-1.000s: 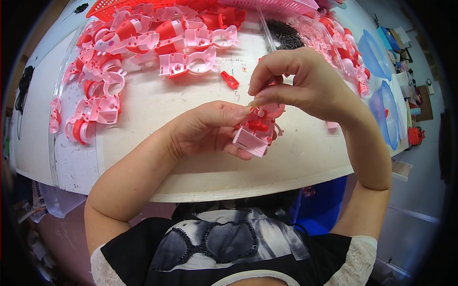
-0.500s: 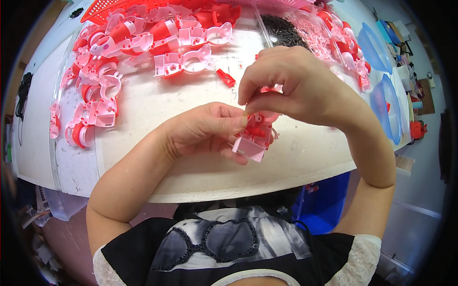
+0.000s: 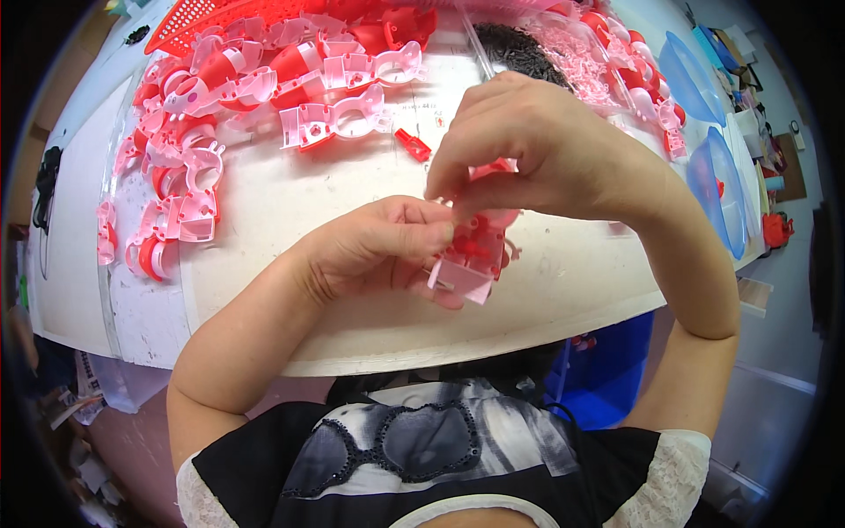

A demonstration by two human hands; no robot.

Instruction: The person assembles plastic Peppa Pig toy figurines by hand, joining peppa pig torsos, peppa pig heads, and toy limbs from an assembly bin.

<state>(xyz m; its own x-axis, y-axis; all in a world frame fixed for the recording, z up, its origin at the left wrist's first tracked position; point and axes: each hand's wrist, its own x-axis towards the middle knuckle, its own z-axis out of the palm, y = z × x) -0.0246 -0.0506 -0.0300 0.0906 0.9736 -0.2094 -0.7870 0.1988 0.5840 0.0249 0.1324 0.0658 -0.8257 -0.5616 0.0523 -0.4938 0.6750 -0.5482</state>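
My left hand [image 3: 374, 245] holds a pink and red plastic toy part [image 3: 465, 278] over the near middle of the table, thumb on top and fingers beneath. The part's open inner side faces up, with red pieces seated in its pink shell. Right above it, my right hand [image 3: 550, 157] is closed in a pinch at the far end of the part. Whatever sits between those fingertips is hidden by the hand and blur. A small loose red plastic piece [image 3: 412, 144] lies on the table just beyond my hands.
Rows of pink and red toy parts [image 3: 304, 123] spread over the far left. Behind them stands a red basket [image 3: 180, 31]. A clear tray holds black pieces [image 3: 519, 57] and small pink pieces [image 3: 576, 66]. Blue translucent bowls [image 3: 715, 185] sit at right; a blue bin [image 3: 607, 374] stands below the table edge.
My right hand has shifted slightly left and down at the part's far end. My left hand keeps its hold on the toy part, which has tilted slightly.
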